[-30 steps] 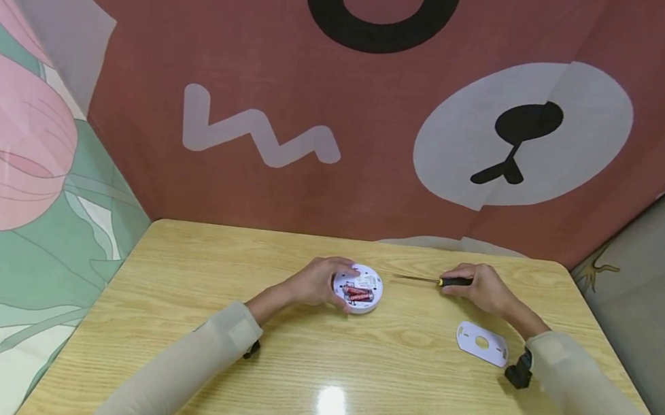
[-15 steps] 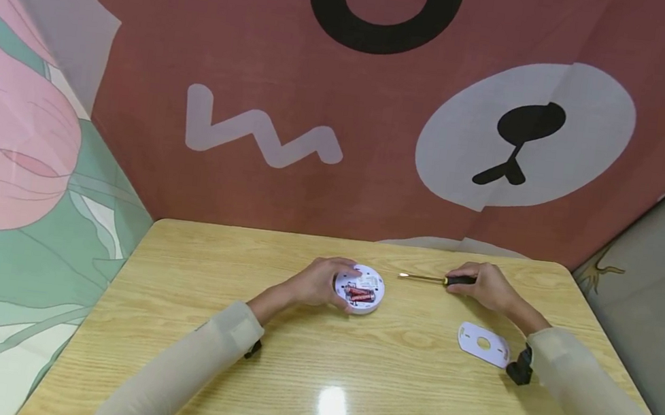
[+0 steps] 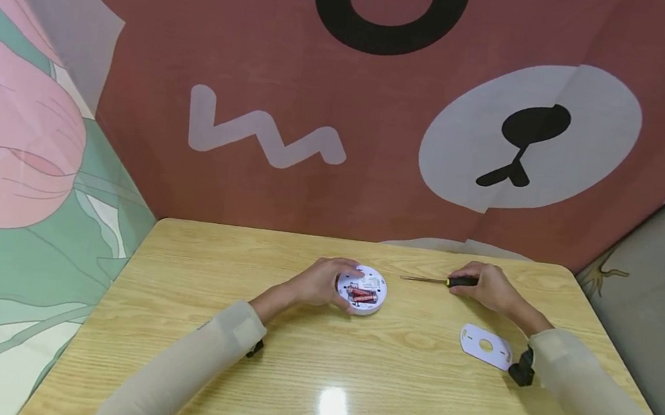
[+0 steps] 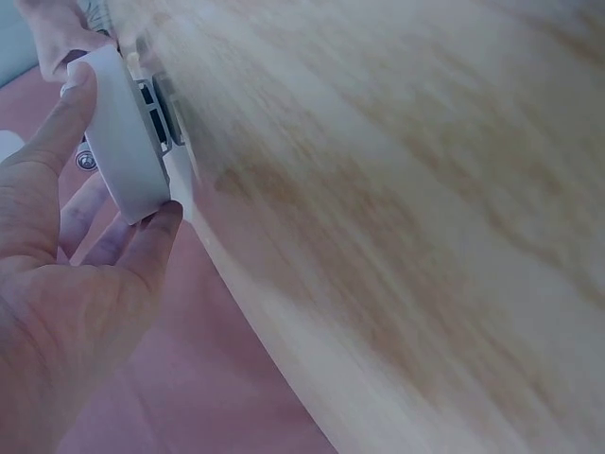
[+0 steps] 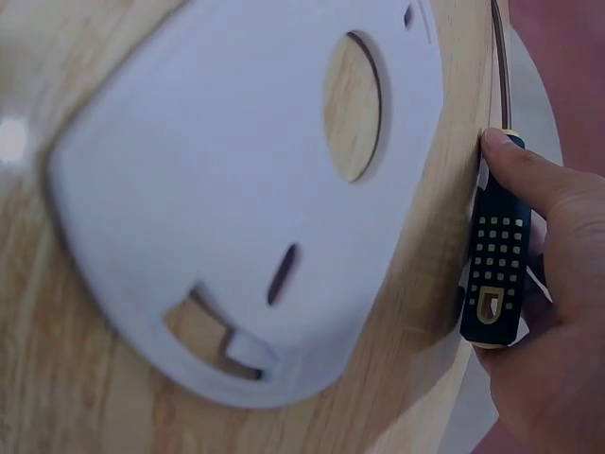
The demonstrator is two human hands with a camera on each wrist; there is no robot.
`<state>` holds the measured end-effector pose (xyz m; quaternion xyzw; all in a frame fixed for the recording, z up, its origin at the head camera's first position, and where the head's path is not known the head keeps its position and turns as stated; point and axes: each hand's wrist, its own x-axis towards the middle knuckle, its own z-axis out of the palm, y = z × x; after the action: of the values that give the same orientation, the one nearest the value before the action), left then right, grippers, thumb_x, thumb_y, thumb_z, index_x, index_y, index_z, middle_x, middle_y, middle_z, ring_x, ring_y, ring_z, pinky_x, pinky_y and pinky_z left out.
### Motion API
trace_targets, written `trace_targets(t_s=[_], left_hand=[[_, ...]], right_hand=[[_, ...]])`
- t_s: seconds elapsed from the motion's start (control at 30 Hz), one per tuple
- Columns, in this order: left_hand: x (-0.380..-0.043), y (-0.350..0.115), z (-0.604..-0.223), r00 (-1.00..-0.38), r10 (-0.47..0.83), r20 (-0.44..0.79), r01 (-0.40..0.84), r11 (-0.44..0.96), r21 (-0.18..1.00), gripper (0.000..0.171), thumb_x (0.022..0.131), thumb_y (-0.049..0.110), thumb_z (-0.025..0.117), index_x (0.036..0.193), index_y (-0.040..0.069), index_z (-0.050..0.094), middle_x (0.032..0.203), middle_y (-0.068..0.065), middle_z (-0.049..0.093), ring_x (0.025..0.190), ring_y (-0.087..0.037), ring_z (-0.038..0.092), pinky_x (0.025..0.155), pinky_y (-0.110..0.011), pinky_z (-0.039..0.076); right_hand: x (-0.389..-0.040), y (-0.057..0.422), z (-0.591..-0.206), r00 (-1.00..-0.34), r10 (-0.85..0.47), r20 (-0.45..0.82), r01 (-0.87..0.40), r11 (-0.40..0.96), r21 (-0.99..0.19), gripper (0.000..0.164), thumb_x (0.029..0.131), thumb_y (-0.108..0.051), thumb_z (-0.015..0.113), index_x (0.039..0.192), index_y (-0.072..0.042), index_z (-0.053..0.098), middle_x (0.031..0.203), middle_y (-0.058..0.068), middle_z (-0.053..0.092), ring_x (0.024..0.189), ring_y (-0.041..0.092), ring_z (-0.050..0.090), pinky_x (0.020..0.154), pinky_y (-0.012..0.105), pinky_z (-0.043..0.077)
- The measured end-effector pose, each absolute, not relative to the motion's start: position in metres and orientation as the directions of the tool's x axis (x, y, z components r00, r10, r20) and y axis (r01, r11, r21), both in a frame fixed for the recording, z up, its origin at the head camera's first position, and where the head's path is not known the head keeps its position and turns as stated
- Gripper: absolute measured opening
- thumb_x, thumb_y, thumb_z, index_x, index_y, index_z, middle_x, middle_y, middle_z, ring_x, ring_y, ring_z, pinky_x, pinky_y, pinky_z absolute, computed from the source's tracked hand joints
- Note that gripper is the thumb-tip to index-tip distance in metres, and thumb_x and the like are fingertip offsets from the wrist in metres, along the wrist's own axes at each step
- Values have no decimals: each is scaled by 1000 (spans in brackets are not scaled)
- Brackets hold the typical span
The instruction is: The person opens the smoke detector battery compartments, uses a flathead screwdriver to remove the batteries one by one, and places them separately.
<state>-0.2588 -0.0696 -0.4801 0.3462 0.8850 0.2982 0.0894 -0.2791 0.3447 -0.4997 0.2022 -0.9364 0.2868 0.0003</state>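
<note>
Left hand [image 3: 318,281] pinched opposite edges of round white case [image 3: 368,311], likely steadying it; case sat mid-table, toward back, red batteries [image 3: 363,296] facing up inside. Screwdriver [image 3: 462,282] pointed its shaft at case, handle pinched between right hand's [image 3: 486,287] thumb and fingers, seemingly for light control. White plate [image 3: 495,355] lay flat nearer person, presumably out of hands' way.

2 batteries [image 3: 363,297] lie in the device [image 3: 372,281], left of the screwdriver [image 3: 459,281] and plate [image 3: 474,347].
</note>
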Motion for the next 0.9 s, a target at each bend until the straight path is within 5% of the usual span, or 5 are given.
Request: trace_targets(t_s=[0.2, 0.57, 0.9], left_hand=[[-259, -69, -479, -739, 671, 59, 569, 574, 589, 78, 74, 31, 99, 142, 10, 68, 155, -13, 57, 146, -29, 51, 124, -51, 34], [-258, -68, -477, -742, 669, 40, 560, 587, 584, 78, 75, 31, 99, 143, 11, 67, 156, -12, 56, 147, -29, 50, 125, -53, 31], [-259, -69, -477, -737, 675, 29, 556, 582, 594, 77, 76, 30, 99, 143, 10, 67, 156, -11, 56, 147, -29, 49, 125, -51, 32]], right_hand=[[-277, 344, -494, -913, -395, 101, -384, 752, -536, 33, 88, -19, 89, 117, -6, 81, 110, 10, 77, 99, 29, 71, 77, 30, 56], [-274, 338, -481, -882, -443, 162, -461, 736, -495, 47, 88, -23, 89, 127, -1, 76, 125, 17, 73, 112, 38, 69, 84, 53, 60], [-267, 307, -454, -802, -542, 253, -595, 684, -421, 56, 86, -21, 90, 133, 2, 70, 130, 19, 73, 115, 41, 70, 88, 60, 58]])
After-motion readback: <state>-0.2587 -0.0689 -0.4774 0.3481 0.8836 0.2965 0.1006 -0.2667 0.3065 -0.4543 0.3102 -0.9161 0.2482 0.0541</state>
